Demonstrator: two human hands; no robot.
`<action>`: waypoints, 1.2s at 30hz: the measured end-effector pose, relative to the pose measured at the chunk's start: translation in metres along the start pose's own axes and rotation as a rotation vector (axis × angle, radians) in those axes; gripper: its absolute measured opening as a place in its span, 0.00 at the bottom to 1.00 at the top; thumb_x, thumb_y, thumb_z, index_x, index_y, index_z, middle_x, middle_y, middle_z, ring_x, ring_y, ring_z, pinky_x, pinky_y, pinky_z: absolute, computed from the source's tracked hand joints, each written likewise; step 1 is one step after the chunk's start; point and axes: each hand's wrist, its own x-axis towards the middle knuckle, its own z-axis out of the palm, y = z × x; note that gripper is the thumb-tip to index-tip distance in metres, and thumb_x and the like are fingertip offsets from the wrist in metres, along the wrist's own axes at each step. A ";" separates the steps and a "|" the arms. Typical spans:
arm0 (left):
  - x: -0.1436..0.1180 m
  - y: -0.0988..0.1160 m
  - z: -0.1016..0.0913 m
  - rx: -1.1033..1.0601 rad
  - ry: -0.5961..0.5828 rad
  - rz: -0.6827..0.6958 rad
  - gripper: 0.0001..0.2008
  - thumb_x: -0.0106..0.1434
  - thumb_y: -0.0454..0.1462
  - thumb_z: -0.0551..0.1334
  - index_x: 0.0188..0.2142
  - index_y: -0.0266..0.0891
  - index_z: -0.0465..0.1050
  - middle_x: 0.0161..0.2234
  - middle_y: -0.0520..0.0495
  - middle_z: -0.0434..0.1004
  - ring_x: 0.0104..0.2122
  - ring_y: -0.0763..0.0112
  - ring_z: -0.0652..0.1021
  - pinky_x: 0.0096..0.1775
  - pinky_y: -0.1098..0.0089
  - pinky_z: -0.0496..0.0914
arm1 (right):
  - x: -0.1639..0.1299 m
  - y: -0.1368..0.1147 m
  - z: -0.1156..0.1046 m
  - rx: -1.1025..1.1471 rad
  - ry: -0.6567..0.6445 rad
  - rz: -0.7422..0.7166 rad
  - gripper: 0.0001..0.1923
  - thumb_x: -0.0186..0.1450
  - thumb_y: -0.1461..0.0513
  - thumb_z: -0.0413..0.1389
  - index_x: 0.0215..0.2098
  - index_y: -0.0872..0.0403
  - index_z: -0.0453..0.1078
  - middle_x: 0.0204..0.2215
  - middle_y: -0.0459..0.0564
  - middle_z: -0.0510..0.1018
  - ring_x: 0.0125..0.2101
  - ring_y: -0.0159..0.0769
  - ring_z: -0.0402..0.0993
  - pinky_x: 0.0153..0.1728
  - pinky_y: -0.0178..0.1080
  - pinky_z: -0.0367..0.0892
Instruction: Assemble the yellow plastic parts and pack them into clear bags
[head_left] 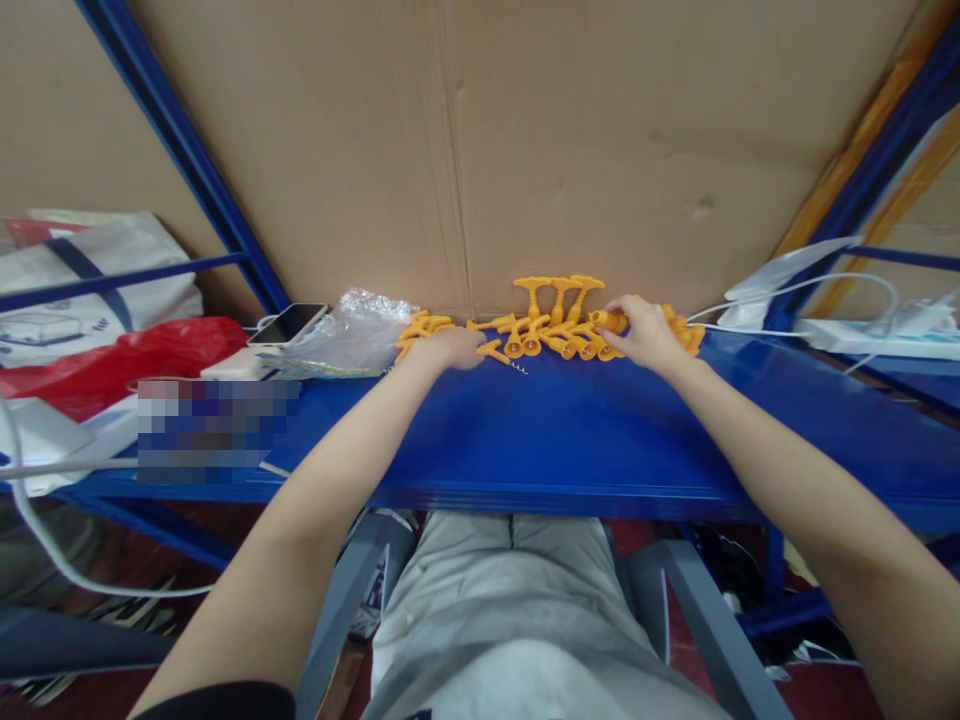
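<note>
— Bags first, far left: a white fabric tote with dark blue straps (90, 285) sits beside a crumpled red plastic bag (105, 365); what either one holds is hidden.

— And next to them?

— A dark smartphone (289, 322) lying on a white box, then a clear crinkled plastic bag (349, 335) on the blue metal shelf (570, 440). Its contents can't be made out.

— What about the hands?

— Left hand (450, 348) lies palm down at the left end of a heap of orange-yellow plastic corkscrew parts (559, 335), fingers curled over one small piece with a thin metal screw tip poking out just beside it. Whether it truly pinches that piece or only rests on it, I cannot tell.

— The other one?

— Right hand (645, 332) is clenched around an orange-yellow tube-shaped piece (609, 321), thumb and fingers wrapped on its end, right in the heap.

— Where is the heap?

— At the back edge of the shelf, touching the brown cardboard sheet (480, 150) that stands behind it. A few T-shaped handles stand upright against that cardboard.

— Anything further right?

— A white cable (795, 285) loops from behind the right hand to a white power strip (877, 338), with white plastic wrapping above it.
</note>
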 end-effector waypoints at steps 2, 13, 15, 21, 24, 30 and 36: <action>0.004 0.010 0.000 -0.052 -0.044 0.091 0.22 0.64 0.38 0.56 0.57 0.44 0.72 0.59 0.45 0.74 0.56 0.59 0.75 0.56 0.66 0.67 | -0.001 -0.002 0.000 -0.002 -0.016 -0.008 0.13 0.60 0.57 0.55 0.42 0.52 0.69 0.42 0.59 0.80 0.44 0.55 0.75 0.45 0.53 0.66; 0.029 0.034 0.022 -0.152 -0.055 0.071 0.31 0.67 0.39 0.54 0.68 0.40 0.52 0.63 0.38 0.67 0.60 0.58 0.71 0.57 0.66 0.66 | -0.009 -0.009 0.008 -0.002 -0.199 -0.117 0.16 0.63 0.58 0.55 0.46 0.55 0.75 0.43 0.58 0.82 0.44 0.53 0.78 0.45 0.51 0.70; 0.033 0.035 0.022 -0.152 -0.060 0.079 0.30 0.67 0.39 0.53 0.68 0.40 0.54 0.63 0.38 0.67 0.60 0.58 0.72 0.57 0.66 0.66 | -0.010 -0.011 0.010 -0.009 -0.231 -0.135 0.16 0.63 0.58 0.55 0.47 0.55 0.75 0.44 0.58 0.82 0.45 0.52 0.78 0.46 0.51 0.71; 0.039 0.047 0.017 -0.133 -0.079 0.096 0.32 0.66 0.38 0.54 0.68 0.39 0.52 0.65 0.36 0.64 0.60 0.55 0.71 0.56 0.63 0.67 | -0.012 -0.014 0.013 -0.023 -0.248 -0.158 0.16 0.65 0.59 0.55 0.48 0.56 0.76 0.46 0.60 0.82 0.47 0.51 0.78 0.47 0.51 0.71; 0.038 0.055 0.012 -0.128 -0.092 0.080 0.28 0.67 0.38 0.53 0.66 0.38 0.56 0.63 0.35 0.67 0.58 0.55 0.73 0.55 0.63 0.69 | -0.012 -0.014 0.012 -0.027 -0.258 -0.162 0.15 0.65 0.60 0.55 0.48 0.56 0.76 0.45 0.60 0.82 0.47 0.51 0.78 0.48 0.51 0.71; 0.040 0.052 0.013 -0.191 -0.084 0.061 0.32 0.65 0.36 0.55 0.67 0.37 0.52 0.62 0.35 0.68 0.59 0.58 0.73 0.55 0.65 0.68 | -0.012 -0.014 0.012 -0.023 -0.278 -0.137 0.16 0.64 0.60 0.56 0.48 0.57 0.76 0.47 0.61 0.81 0.48 0.52 0.78 0.49 0.52 0.70; 0.043 0.025 0.022 -0.159 -0.092 0.069 0.34 0.56 0.31 0.59 0.64 0.36 0.62 0.63 0.35 0.67 0.61 0.58 0.70 0.58 0.67 0.65 | -0.012 -0.012 0.013 -0.001 -0.257 -0.156 0.15 0.64 0.59 0.56 0.47 0.55 0.76 0.46 0.59 0.81 0.47 0.50 0.78 0.48 0.51 0.71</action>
